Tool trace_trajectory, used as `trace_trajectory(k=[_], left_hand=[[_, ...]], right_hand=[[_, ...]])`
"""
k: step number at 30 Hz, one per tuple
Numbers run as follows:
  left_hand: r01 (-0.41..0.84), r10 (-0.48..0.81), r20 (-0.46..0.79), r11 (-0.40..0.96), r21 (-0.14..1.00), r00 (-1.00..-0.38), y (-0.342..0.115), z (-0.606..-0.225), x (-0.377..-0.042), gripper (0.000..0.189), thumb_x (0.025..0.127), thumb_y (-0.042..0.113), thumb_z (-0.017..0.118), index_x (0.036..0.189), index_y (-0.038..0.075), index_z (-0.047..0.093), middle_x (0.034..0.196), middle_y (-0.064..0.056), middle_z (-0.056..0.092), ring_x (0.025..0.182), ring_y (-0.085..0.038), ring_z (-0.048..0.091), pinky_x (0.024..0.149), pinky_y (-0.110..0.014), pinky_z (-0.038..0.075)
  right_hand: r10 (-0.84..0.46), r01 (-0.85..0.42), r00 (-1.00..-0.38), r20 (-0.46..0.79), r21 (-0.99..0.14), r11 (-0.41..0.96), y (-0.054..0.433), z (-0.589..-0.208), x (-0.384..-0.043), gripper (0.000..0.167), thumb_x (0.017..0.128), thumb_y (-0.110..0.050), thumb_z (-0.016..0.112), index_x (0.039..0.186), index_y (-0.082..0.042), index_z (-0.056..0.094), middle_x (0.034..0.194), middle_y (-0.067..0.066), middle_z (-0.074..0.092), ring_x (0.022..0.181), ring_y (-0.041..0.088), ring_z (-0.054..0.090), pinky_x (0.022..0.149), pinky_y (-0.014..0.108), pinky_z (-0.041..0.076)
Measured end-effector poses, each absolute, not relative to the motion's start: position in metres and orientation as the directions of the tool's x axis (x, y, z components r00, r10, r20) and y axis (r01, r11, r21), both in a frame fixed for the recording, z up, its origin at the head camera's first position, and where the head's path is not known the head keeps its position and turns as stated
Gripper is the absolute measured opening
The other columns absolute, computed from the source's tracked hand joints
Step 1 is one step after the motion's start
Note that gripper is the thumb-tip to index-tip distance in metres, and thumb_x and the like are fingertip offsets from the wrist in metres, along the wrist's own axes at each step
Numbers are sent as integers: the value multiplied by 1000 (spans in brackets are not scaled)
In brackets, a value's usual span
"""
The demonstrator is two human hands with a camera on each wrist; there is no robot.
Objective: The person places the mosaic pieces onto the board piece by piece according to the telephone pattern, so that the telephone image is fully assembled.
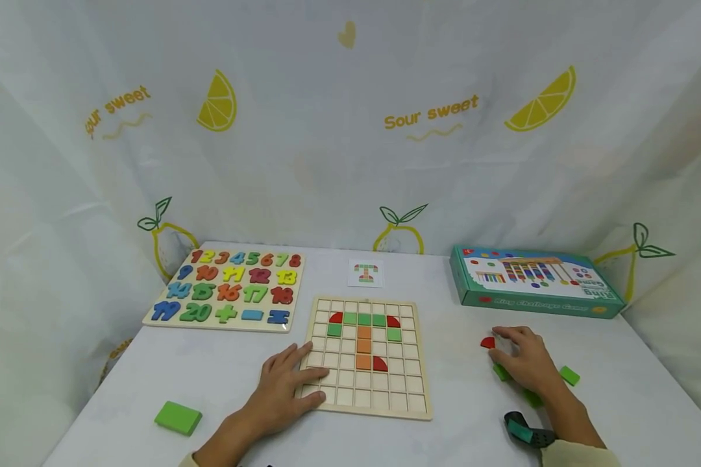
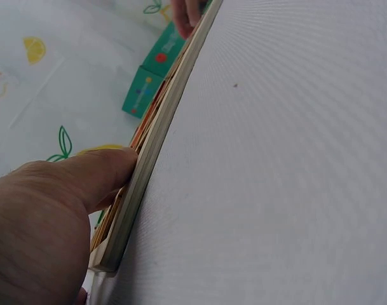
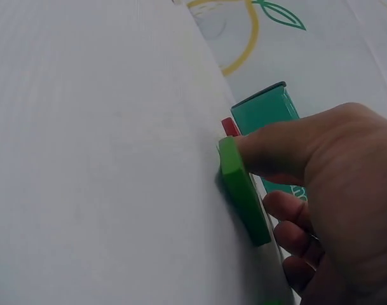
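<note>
In the head view my left hand (image 1: pixel 277 395) rests with spread fingers on the left edge of a wooden grid board (image 1: pixel 385 402). Its thumb lies along the board's side in the left wrist view. Red, green and orange pieces form a shape on the grid, including a red quarter-round (image 1: pixel 380 364) beside an orange square (image 1: pixel 364 362). My right hand (image 1: pixel 528 363) has thumb and forefinger parted around another red quarter-round (image 1: pixel 487 342) on the table. A firm grip on it is not visible. Beneath that hand lies a green block (image 3: pixel 243 190), close to the thumb.
A pattern card (image 1: pixel 365 274) lies behind the board. A number puzzle (image 1: pixel 277 305) stands at left, a green game box (image 1: pixel 537 282) at back right. Green blocks lie at front left (image 1: pixel 178 418) and right (image 1: pixel 569 375). A black strap-like object (image 1: pixel 526 431) is by the right wrist.
</note>
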State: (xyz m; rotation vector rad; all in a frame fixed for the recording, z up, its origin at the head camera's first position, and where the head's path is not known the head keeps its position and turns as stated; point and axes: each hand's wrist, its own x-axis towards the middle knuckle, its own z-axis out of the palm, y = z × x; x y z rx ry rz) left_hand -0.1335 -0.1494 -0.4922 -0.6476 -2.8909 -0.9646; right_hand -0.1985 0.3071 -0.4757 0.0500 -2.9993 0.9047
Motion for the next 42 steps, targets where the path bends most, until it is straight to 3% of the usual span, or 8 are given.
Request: trace_trajectory(k=[14, 28, 36, 42], left_hand=[[395, 378, 152, 728, 561, -913, -151, -493, -135, 40, 88, 46, 67, 122, 26, 69, 150, -9, 36, 139, -38, 22, 101, -61, 14], [393, 376, 152, 724, 568, -914, -150, -492, -134, 39, 87, 45, 68, 122, 26, 69, 150, -9, 36, 139, -37, 21, 101, -61, 14], [395, 380, 150, 725, 565, -913, -150, -491, -134, 40, 88, 45, 67, 122, 27, 69, 151, -8, 36, 139, -37, 22, 101, -61, 15], [388, 380, 140, 723, 572, -914, -150, -491, -134, 40, 88, 46, 66, 123, 26, 69, 151, -9, 36, 139, -38, 21, 102, -62, 14]], right_hand=[[-38, -75, -996, 82, -517, 852, 303, -476, -199, 31, 90, -19, 68, 113, 3, 64, 119, 28, 44, 110, 49, 38, 86, 63, 38], [-2, -154, -961, 275, -530, 834, 285, -455, -187, 37, 91, -17, 69, 121, 3, 61, 101, 18, 65, 94, 37, 56, 76, 51, 48], [-19, -315, -878, 478, -548, 775, 285, -470, -197, 38, 90, -31, 70, 118, -6, 67, 91, 3, 71, 83, 22, 62, 56, 24, 48], [-71, -392, -871, 486, -600, 697, 240, -422, -170, 32, 88, -17, 73, 115, -1, 68, 90, 5, 71, 83, 20, 63, 65, 19, 46]])
